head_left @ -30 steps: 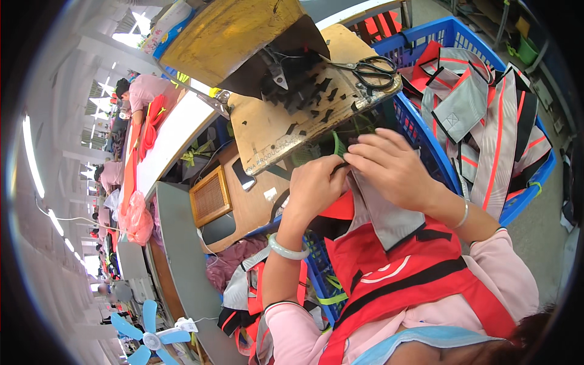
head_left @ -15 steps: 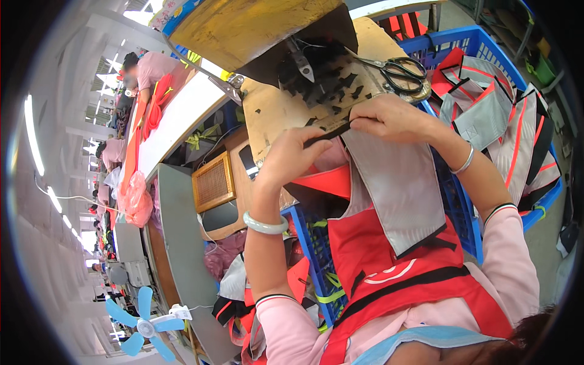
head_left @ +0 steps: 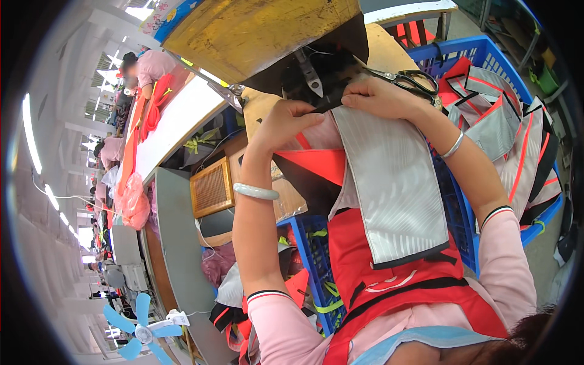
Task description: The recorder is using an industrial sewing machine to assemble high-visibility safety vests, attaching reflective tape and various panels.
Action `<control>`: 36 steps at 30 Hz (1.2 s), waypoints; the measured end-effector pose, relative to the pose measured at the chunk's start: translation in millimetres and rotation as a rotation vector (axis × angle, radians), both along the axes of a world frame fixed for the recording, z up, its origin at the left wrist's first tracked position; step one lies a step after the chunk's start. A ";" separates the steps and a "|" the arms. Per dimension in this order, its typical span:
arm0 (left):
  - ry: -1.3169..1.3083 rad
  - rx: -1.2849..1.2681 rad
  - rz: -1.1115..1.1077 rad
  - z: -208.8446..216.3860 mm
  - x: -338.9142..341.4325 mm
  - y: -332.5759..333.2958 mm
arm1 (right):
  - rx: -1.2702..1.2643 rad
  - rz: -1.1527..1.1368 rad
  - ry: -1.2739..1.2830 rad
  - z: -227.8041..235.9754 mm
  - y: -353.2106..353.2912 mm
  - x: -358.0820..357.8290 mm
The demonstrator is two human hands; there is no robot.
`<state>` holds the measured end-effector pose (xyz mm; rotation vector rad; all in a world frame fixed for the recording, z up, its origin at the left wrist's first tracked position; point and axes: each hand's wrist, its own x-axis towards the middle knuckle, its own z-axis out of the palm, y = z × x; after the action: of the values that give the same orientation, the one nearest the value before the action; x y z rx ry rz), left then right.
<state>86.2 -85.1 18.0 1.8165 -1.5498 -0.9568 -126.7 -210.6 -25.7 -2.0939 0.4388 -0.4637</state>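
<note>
A grey striped fabric piece (head_left: 395, 188) with black edging hangs down in front of my red apron. Its black-edged upper end is pinched in my right hand (head_left: 380, 97), thumb against fingers. My left hand (head_left: 288, 123) pinches the same black edge further left, where an orange-red and grey fabric part (head_left: 316, 164) hangs below. Both hands are at the near edge of a wooden work board (head_left: 263, 109). Just beyond them, a pointed metal tool (head_left: 311, 76), shaped like snip jaws, juts from under a worn yellow panel (head_left: 267, 36). The dark area around the tool is partly hidden.
Black-handled scissors (head_left: 417, 82) lie right of my right hand. A blue crate (head_left: 486, 48) holds grey, red and black fabric pieces (head_left: 517, 146). Another blue crate (head_left: 304, 243) stands below left. More scissors (head_left: 231, 94) rest at the left. People work along a white table (head_left: 182, 115).
Both hands have shifted slightly up and closer to the metal tool, carrying the fabric edge. The grey piece has swung left at its lower end and lies flatter to view.
</note>
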 end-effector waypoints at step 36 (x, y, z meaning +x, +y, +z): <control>-0.550 -0.455 -0.372 47.1 -110.1 125.2 | -0.376 0.266 -0.206 11.9 126.3 -64.8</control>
<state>-23.9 40.1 65.2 1.5528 -2.2742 -0.1966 -191.5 -84.3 -13.8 -2.3888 -0.0549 -0.6320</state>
